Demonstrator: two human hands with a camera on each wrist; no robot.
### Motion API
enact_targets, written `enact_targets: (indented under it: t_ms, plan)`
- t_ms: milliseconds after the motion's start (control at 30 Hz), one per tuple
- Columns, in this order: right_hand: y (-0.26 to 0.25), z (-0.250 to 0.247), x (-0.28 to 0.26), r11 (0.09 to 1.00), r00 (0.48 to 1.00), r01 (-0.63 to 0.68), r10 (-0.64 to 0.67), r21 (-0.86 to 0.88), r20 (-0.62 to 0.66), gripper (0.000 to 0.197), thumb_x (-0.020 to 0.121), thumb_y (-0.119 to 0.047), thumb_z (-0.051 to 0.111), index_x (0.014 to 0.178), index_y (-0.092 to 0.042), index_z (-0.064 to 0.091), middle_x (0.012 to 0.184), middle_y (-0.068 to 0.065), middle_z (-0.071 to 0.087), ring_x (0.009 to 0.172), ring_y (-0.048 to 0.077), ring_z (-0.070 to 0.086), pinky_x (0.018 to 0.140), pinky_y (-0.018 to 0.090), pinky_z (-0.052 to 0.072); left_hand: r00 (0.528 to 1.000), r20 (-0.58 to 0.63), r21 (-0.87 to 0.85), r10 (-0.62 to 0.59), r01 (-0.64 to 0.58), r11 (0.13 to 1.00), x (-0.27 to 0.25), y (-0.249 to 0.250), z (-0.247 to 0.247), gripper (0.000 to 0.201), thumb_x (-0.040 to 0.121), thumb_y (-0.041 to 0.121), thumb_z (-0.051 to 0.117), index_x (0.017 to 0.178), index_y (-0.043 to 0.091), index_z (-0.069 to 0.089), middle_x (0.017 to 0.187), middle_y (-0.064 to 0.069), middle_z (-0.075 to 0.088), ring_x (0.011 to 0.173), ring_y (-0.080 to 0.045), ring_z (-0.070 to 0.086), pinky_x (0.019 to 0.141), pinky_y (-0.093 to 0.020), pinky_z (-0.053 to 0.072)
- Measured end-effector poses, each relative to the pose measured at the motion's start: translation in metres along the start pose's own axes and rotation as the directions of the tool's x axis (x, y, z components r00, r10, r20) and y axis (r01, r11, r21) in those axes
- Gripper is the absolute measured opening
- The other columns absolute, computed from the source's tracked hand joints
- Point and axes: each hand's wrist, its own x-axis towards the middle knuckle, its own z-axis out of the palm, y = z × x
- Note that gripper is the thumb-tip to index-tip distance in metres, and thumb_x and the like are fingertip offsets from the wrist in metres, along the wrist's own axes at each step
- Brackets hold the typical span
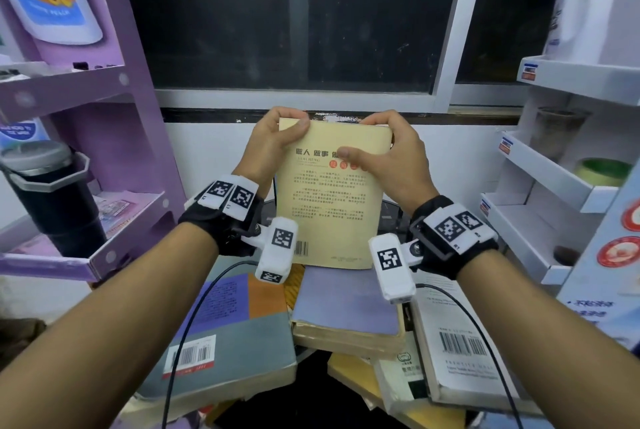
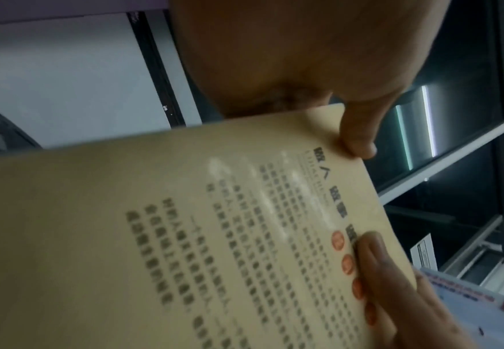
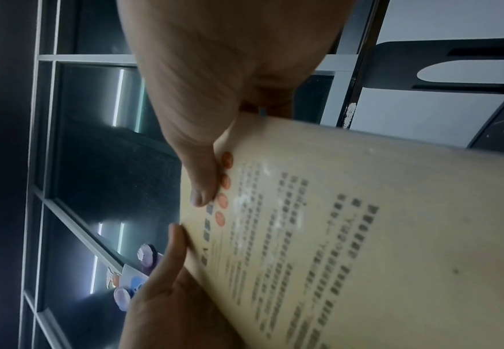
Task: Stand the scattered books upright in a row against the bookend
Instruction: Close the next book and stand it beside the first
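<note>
A thin cream-yellow paperback book with black printed text and red round seals is being held upright at the centre of the head view, back cover toward the camera. Its top edge is being gripped by both hands. The left hand is being curled over the top corner at 11 o'clock, thumb pressed on the cover. The right hand is being curled over the top corner at 1 o'clock, thumb laid across the title line.

Progress, judged: early. No book is being seen standing in a row. Several are lying flat and overlapping below the held one: a grey, purple and orange softcover with a barcode at 7 o'clock, a lilac-covered thick book with yellowed pages at 6 o'clock, a white-covered book with a barcode at 5 o'clock. All of these are still to be stood up. The held book's lower edge appears to be touching or just above the lilac book; which cannot be told.

View differences: a black flat metal plate with a rounded slot cut-out, possibly the bookend, is being shown only by the right wrist view, behind the book; in the head view it is being hidden. The thumb contact on the red seals is being shown closely by the left wrist view. The pile is being shown by the head view alone.
</note>
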Motion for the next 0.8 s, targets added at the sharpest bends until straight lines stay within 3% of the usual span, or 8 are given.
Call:
enact_targets:
  t_ms: [133, 233, 300, 367, 400, 533, 700, 800]
  plan:
    - [-0.004, 0.002, -0.003, 0.995, 0.998, 0.047, -0.051, -0.092, -0.042, 0.046, 0.069, -0.030, 0.086, 0.101, -0.022, 0.055, 0.090, -0.018, 0.058, 0.078, -0.009, 0.057, 0.057, 0.004, 0.044, 0.991, -0.131, 0.029, -0.001, 0.005, 1.000, 0.006, -0.012, 0.003, 0.020, 0.090, 0.024, 0.065, 0.105, 0.014, 0.057, 0.095, -0.004, 0.067, 0.076, -0.015, 0.066, 0.060, -0.022, 0.054]
    - [-0.015, 0.002, -0.004, 0.988, 0.998, 0.058, -0.060, -0.140, -0.014, 0.043, 0.070, -0.029, 0.085, 0.100, -0.021, 0.055, 0.088, -0.018, 0.056, 0.075, -0.008, 0.056, 0.054, 0.004, 0.042, 0.983, -0.182, -0.023, -0.024, 0.020, 1.000, 0.008, -0.018, 0.006, 0.028, 0.090, 0.025, 0.065, 0.111, 0.009, 0.056, 0.098, -0.009, 0.070, 0.080, -0.019, 0.069, 0.074, -0.035, 0.059]
    - [-0.023, -0.001, 0.000, 0.993, 0.997, 0.044, -0.037, -0.110, 0.063, 0.036, 0.073, -0.025, 0.083, 0.098, -0.020, 0.058, 0.090, -0.013, 0.061, 0.081, 0.002, 0.064, 0.061, 0.015, 0.053, 0.989, -0.149, -0.049, -0.017, 0.010, 0.999, 0.009, -0.018, 0.005, 0.015, 0.092, 0.023, 0.062, 0.102, 0.014, 0.057, 0.094, -0.009, 0.068, 0.080, -0.023, 0.067, 0.077, -0.040, 0.056]
    - [-0.030, -0.007, 0.003, 0.991, 0.979, 0.009, 0.017, -0.131, 0.203, 0.028, 0.078, -0.024, 0.077, 0.100, -0.023, 0.061, 0.095, -0.005, 0.067, 0.085, 0.012, 0.069, 0.072, 0.035, 0.060, 0.996, -0.092, -0.090, -0.002, -0.006, 0.996, 0.010, -0.017, 0.003, 0.006, 0.093, 0.021, 0.060, 0.097, 0.017, 0.058, 0.092, -0.009, 0.065, 0.080, -0.024, 0.064, 0.074, -0.038, 0.054]
    - [-0.034, -0.009, 0.004, 0.988, 0.959, -0.016, 0.059, -0.155, 0.277, 0.027, 0.081, -0.024, 0.074, 0.104, -0.027, 0.060, 0.098, -0.004, 0.067, 0.086, 0.014, 0.070, 0.072, 0.038, 0.061, 0.998, -0.068, -0.110, 0.002, -0.010, 0.994, 0.010, -0.017, 0.002, 0.004, 0.093, 0.021, 0.059, 0.096, 0.017, 0.058, 0.090, -0.008, 0.064, 0.078, -0.022, 0.063, 0.071, -0.035, 0.054]
    - [-0.049, -0.011, 0.004, 0.977, 0.896, -0.032, 0.122, -0.211, 0.428, 0.041, 0.083, -0.022, 0.072, 0.120, -0.032, 0.057, 0.105, -0.009, 0.065, 0.086, 0.010, 0.069, 0.060, 0.030, 0.061, 0.999, -0.039, -0.149, 0.007, -0.012, 0.989, 0.016, -0.018, 0.000, 0.004, 0.093, 0.021, 0.059, 0.093, 0.017, 0.058, 0.083, -0.005, 0.064, 0.072, -0.018, 0.063, 0.060, -0.030, 0.052]
    - [-0.050, -0.002, 0.006, 0.947, 0.942, 0.060, 0.050, -0.314, 0.331, 0.045, 0.083, -0.019, 0.071, 0.126, -0.026, 0.061, 0.109, -0.008, 0.065, 0.090, 0.009, 0.065, 0.065, 0.018, 0.055, 1.000, -0.022, -0.132, -0.015, 0.012, 0.991, 0.024, -0.021, -0.004, 0.008, 0.092, 0.023, 0.059, 0.095, 0.016, 0.058, 0.083, -0.006, 0.064, 0.069, -0.017, 0.063, 0.060, -0.029, 0.051]
    - [-0.048, 0.004, 0.007, 0.948, 0.961, 0.044, 0.046, -0.316, 0.273, 0.043, 0.082, -0.018, 0.072, 0.123, -0.022, 0.063, 0.105, -0.007, 0.064, 0.088, 0.010, 0.063, 0.063, 0.015, 0.051, 0.999, -0.027, -0.067, -0.029, 0.027, 0.997, 0.029, -0.019, -0.006, 0.013, 0.095, 0.022, 0.054, 0.102, 0.012, 0.060, 0.086, -0.003, 0.063, 0.075, -0.014, 0.062, 0.067, -0.027, 0.050]
